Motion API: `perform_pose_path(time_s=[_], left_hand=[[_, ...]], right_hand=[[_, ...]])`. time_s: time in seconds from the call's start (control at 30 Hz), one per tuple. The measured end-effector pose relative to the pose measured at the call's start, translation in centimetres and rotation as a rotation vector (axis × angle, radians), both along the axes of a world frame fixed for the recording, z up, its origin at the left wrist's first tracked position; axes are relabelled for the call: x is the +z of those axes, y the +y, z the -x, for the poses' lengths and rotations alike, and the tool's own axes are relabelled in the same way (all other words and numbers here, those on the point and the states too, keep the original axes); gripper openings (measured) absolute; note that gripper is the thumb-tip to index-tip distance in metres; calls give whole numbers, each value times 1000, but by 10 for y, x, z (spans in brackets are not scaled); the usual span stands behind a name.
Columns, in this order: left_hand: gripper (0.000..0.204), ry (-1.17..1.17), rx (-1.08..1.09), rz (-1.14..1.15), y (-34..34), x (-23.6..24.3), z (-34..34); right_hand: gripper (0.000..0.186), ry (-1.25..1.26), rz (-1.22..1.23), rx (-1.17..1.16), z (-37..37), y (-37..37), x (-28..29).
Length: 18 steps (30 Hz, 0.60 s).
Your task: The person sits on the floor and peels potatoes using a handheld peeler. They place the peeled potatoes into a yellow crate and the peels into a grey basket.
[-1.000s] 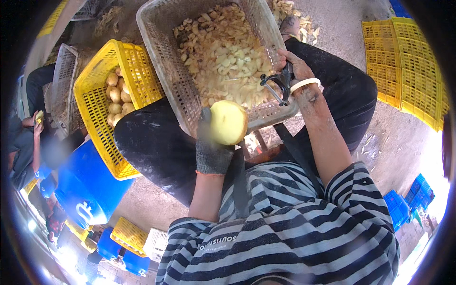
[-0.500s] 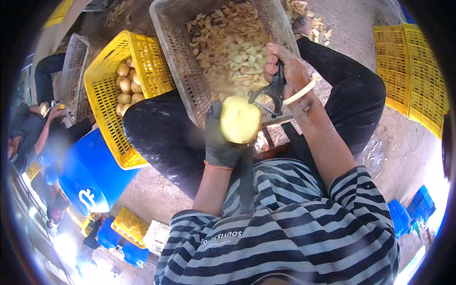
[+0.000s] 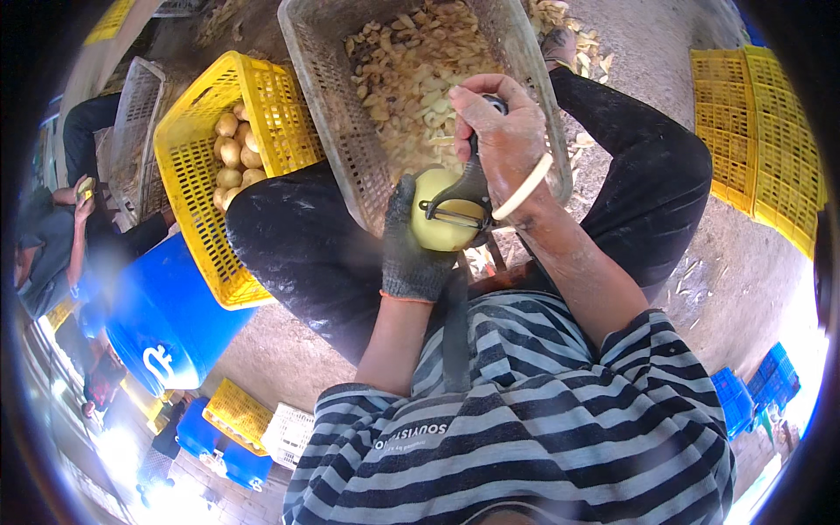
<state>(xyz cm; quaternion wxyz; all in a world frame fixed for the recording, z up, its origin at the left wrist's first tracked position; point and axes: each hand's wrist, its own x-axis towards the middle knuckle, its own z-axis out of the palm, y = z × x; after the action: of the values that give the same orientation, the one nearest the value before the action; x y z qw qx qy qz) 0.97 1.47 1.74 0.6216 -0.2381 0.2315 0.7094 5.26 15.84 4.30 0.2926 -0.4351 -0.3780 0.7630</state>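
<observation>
My left hand (image 3: 409,254), in a dark grey knit glove, is closed around a large peeled, pale yellow potato (image 3: 433,234). My bare right hand (image 3: 507,131) grips the black handle of a Y-shaped peeler (image 3: 470,188). The peeler's blade lies across the right side of the potato. A cream-coloured bangle circles my right wrist. Beyond both hands a grey plastic crate (image 3: 332,114) holds many peelings. To its left, a yellow crate (image 3: 192,206) contains several unpeeled potatoes (image 3: 231,153).
A blue barrel (image 3: 175,306) stands at the left. Another person (image 3: 48,245) sits at the far left, hands raised around a small object. Stacked yellow crates (image 3: 752,131) stand at the right. Peelings (image 3: 591,52) litter the floor beside the grey crate. Blue crates (image 3: 757,385) sit at the lower right.
My right hand has turned and moved left, bringing the peeler from beside the potato onto its surface. The potato has been turned slightly in my left hand.
</observation>
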Motion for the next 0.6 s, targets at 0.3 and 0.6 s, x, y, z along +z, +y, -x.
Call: perform_pose_path(time_s=[0.3,0.6], left_hand=[[39,174,59,279,1,8,-8],[38,206,56,234,1,-5,-6]], right_hand=[[14,-404,-716,-175,-16,40,-63],[17,9,8,-71,6,6,-13]])
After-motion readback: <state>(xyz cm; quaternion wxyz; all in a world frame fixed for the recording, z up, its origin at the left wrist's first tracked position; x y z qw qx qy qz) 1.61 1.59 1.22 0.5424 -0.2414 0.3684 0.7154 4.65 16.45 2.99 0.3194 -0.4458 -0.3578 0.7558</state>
